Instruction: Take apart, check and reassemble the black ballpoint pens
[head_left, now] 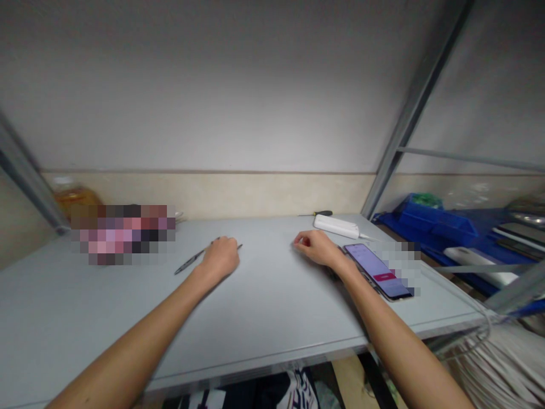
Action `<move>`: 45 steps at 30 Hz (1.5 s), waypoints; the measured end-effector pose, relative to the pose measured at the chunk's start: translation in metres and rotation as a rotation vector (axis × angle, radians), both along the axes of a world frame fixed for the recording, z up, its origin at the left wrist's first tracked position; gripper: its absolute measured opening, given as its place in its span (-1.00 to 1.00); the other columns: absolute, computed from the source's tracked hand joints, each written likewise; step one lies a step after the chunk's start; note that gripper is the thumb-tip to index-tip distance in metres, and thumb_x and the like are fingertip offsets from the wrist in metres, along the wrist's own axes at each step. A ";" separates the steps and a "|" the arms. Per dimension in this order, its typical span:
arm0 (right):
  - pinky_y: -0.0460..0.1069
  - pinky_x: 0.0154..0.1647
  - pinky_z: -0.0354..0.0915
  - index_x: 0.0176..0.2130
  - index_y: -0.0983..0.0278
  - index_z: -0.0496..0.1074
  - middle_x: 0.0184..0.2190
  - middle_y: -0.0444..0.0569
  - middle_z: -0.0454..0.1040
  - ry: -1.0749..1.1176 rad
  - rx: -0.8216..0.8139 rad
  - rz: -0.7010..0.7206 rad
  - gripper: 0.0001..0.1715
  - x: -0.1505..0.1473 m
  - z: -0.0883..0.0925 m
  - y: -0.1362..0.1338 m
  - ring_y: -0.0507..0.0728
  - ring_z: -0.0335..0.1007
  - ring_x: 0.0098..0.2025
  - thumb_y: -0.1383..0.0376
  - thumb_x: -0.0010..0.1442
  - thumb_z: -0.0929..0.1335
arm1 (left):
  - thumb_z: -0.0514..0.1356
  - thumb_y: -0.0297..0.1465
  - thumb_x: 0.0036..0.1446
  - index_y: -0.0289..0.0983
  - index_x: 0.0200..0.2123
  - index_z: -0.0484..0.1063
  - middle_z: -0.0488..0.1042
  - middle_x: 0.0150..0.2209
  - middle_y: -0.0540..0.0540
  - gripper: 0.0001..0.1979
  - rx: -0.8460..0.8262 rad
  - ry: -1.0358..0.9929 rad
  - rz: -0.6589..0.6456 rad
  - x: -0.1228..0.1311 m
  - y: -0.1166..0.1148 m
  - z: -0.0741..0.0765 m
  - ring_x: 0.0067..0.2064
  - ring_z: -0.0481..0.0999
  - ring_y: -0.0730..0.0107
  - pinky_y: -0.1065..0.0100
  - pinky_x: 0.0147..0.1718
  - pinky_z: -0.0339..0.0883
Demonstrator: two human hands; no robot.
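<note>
My left hand (pixel 220 257) rests on the grey table (pixel 264 307) with its fingers curled over a thin dark tool like tweezers (pixel 189 262), whose ends stick out on both sides of the fist. My right hand (pixel 315 247) lies on the table a little to the right, fingers curled in; I cannot make out anything inside it. Just right of that wrist lies a phone (pixel 378 270) with a lit screen, face up.
A white oblong device (pixel 337 226) and a black-and-yellow screwdriver (pixel 320 213) lie at the back near the wall. A blurred patch and an amber bottle (pixel 74 196) sit at the back left. Blue bins (pixel 434 221) fill a metal rack at right. Cables hang off the right edge.
</note>
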State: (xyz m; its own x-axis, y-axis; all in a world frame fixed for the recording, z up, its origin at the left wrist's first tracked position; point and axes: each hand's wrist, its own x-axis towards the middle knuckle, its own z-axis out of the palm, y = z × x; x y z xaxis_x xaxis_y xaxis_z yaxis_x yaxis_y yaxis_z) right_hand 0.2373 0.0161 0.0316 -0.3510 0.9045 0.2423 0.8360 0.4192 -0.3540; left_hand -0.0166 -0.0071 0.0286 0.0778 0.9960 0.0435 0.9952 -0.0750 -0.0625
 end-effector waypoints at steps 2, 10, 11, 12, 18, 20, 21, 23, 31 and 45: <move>-0.14 -0.48 0.06 -0.35 0.29 0.50 -0.58 -0.10 0.43 -0.002 0.004 0.026 -0.81 -0.001 0.000 -0.001 -0.01 0.23 -0.55 0.32 0.07 0.29 | -0.07 -0.47 0.12 -0.40 -0.25 0.43 0.47 -0.22 -0.34 -0.71 0.042 -0.037 -0.087 0.007 -0.003 -0.003 -0.16 0.46 0.13 0.21 -0.19 0.30; -0.13 -0.40 0.13 -0.24 0.33 0.48 -0.50 -0.08 0.45 0.141 -0.020 0.240 -0.67 -0.022 0.000 -0.012 -0.01 0.27 -0.47 0.15 0.12 0.30 | -0.03 -0.37 0.20 -0.30 -0.24 0.31 0.42 -0.25 -0.14 -0.83 0.138 -0.294 -0.521 0.032 -0.017 -0.008 -0.19 0.40 0.29 0.28 -0.18 0.26; -0.14 -0.40 0.14 -0.24 0.34 0.48 -0.50 -0.08 0.44 0.176 -0.059 0.275 -0.65 -0.026 -0.001 -0.014 -0.01 0.27 -0.47 0.14 0.12 0.30 | -0.03 -0.36 0.21 -0.29 -0.23 0.30 0.41 -0.24 -0.12 -0.83 0.154 -0.343 -0.574 0.034 -0.018 -0.008 -0.19 0.40 0.32 0.31 -0.18 0.25; -0.14 -0.41 0.14 -0.27 0.35 0.48 -0.51 -0.10 0.44 0.202 -0.101 0.309 -0.66 -0.030 -0.002 -0.016 -0.01 0.27 -0.47 0.14 0.13 0.29 | -0.04 -0.36 0.22 -0.28 -0.23 0.30 0.41 -0.25 -0.11 -0.82 0.172 -0.384 -0.609 0.036 -0.018 -0.009 -0.20 0.40 0.34 0.33 -0.19 0.26; -0.13 -0.47 0.08 -0.44 0.38 0.47 -0.58 -0.14 0.35 0.388 -0.144 0.254 -0.62 -0.034 -0.004 -0.012 -0.02 0.17 -0.50 0.12 0.12 0.28 | 0.04 -0.32 0.19 -0.28 -0.20 0.32 0.42 -0.28 -0.09 -0.81 0.309 -0.564 -0.621 0.028 -0.008 -0.008 -0.25 0.42 0.35 0.34 -0.25 0.28; -0.12 -0.45 0.08 -0.45 0.38 0.46 -0.58 -0.13 0.34 0.476 -0.128 0.192 -0.61 -0.030 -0.002 -0.009 -0.01 0.17 -0.49 0.10 0.10 0.29 | 0.05 -0.31 0.18 -0.27 -0.24 0.35 0.43 -0.30 -0.09 -0.83 0.365 -0.568 -0.613 0.019 -0.001 -0.007 -0.26 0.43 0.33 0.32 -0.24 0.28; -0.11 -0.46 0.06 -0.46 0.38 0.45 -0.59 -0.14 0.32 0.517 -0.121 0.159 -0.61 -0.027 0.000 -0.007 -0.01 0.15 -0.50 0.09 0.09 0.29 | 0.05 -0.32 0.18 -0.27 -0.26 0.36 0.44 -0.32 -0.09 -0.83 0.397 -0.563 -0.612 0.014 0.002 -0.006 -0.28 0.43 0.33 0.31 -0.24 0.28; -0.11 -0.51 0.02 -0.47 0.37 0.43 -0.64 -0.17 0.25 0.598 -0.129 0.099 -0.60 -0.023 0.002 -0.004 -0.03 0.09 -0.55 0.07 0.07 0.29 | 0.07 -0.31 0.17 -0.28 -0.27 0.38 0.45 -0.34 -0.10 -0.82 0.466 -0.555 -0.598 0.005 0.007 -0.004 -0.29 0.43 0.33 0.30 -0.25 0.28; -0.10 -0.56 -0.03 -0.51 0.35 0.38 -0.70 -0.22 0.15 0.770 -0.164 0.040 -0.59 -0.018 0.007 -0.003 -0.04 0.02 -0.62 0.04 0.05 0.28 | 0.07 -0.34 0.17 -0.31 -0.30 0.43 0.48 -0.38 -0.12 -0.81 0.603 -0.637 -0.614 -0.008 0.012 0.002 -0.31 0.43 0.34 0.30 -0.26 0.29; -0.11 -0.46 0.00 -0.38 0.31 0.41 -0.60 -0.14 0.32 0.084 0.081 0.194 -0.84 -0.027 -0.003 -0.014 -0.01 0.14 -0.54 0.33 0.12 0.26 | -0.06 -0.33 0.24 -0.29 -0.36 0.43 0.48 -0.40 -0.10 -0.69 0.514 -0.382 -0.614 0.014 0.001 -0.006 -0.30 0.39 0.32 0.27 -0.26 0.19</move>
